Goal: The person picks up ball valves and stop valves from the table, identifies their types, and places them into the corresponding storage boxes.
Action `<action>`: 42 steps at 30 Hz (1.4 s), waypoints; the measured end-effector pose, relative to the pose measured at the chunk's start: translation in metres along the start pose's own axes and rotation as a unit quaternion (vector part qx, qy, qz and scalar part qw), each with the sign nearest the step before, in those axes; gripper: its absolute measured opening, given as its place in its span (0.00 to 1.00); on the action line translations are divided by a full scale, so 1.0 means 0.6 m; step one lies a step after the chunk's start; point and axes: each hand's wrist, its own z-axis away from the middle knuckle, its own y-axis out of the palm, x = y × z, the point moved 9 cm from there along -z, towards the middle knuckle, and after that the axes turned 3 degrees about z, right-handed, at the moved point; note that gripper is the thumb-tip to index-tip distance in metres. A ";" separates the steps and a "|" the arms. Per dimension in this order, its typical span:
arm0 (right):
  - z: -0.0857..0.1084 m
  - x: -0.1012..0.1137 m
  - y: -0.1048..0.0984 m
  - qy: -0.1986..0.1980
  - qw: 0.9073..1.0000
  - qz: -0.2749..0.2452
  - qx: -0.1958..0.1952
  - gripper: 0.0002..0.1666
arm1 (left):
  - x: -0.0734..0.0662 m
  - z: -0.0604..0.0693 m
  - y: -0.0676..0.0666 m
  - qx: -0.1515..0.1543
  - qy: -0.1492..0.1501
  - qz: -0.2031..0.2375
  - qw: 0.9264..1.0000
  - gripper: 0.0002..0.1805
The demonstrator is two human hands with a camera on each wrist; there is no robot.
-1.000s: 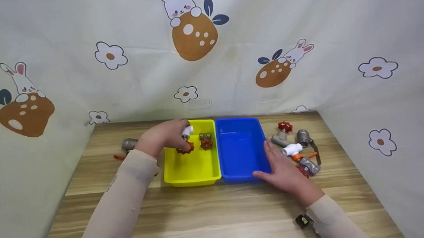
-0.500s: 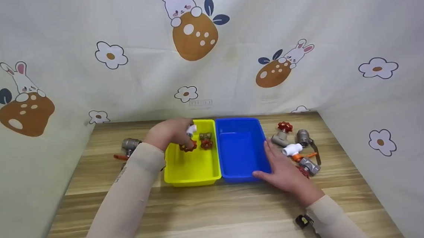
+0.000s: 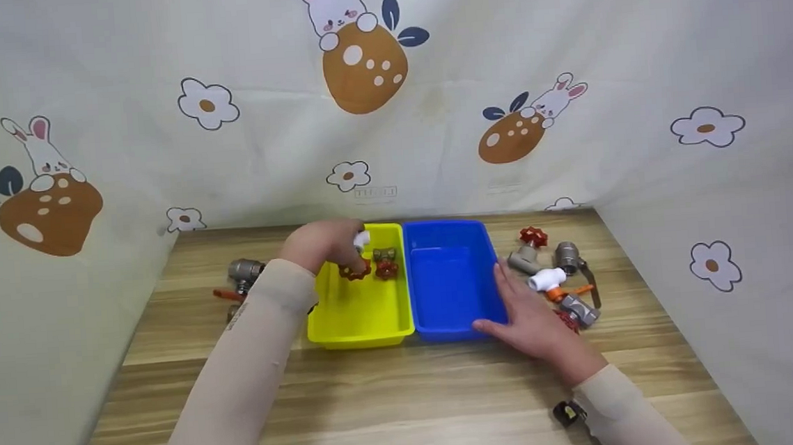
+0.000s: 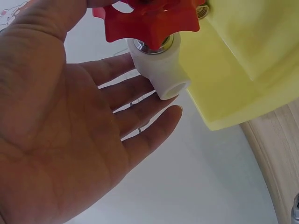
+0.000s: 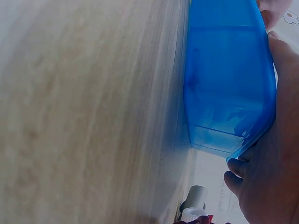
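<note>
My left hand (image 3: pixel 325 245) is over the left part of the yellow bin (image 3: pixel 365 319). It holds a white plastic valve (image 4: pixel 161 65) with a red handwheel (image 3: pixel 356 270); in the left wrist view the thumb is at the wheel and the fingers lie behind the white body. Beside it in the bin sits a brass valve (image 3: pixel 385 265) with a red handwheel. My right hand (image 3: pixel 533 324) rests against the right side of the blue bin (image 3: pixel 446 282), its fingers extended along the wall and its thumb at the near corner.
Right of the blue bin lie several valves: a grey one with a red wheel (image 3: pixel 528 252), a lever-handled metal one (image 3: pixel 568 258), a white one with an orange handle (image 3: pixel 547 280), and a metal one (image 3: pixel 579 309). More metal valves (image 3: pixel 245 269) lie left, partly behind my sleeve.
My left hand has moved slightly right over the yellow bin with the white valve, closer to the brass one. The right hand and the bins have stayed put.
</note>
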 end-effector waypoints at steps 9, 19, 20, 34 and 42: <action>0.000 0.000 0.000 0.002 1.000 0.002 0.002 0.73 | 0.000 -0.006 0.001 -0.003 -0.013 0.003 1.000 0.39; 0.000 -0.003 0.004 0.004 1.000 -0.002 0.003 0.73 | 0.002 -0.019 0.006 -0.008 -0.010 0.000 1.000 0.36; -0.001 -0.003 0.004 0.004 1.000 -0.002 0.002 0.73 | 0.004 -0.022 0.007 -0.009 -0.012 0.002 1.000 0.36; 0.000 -0.005 0.005 0.007 1.000 0.005 -0.002 0.71 | 0.015 -0.028 0.021 0.011 -0.062 0.009 0.998 0.42; -0.002 -0.005 0.004 -0.001 1.000 0.002 -0.009 0.72 | 0.024 -0.032 0.029 0.010 -0.076 0.020 0.997 0.38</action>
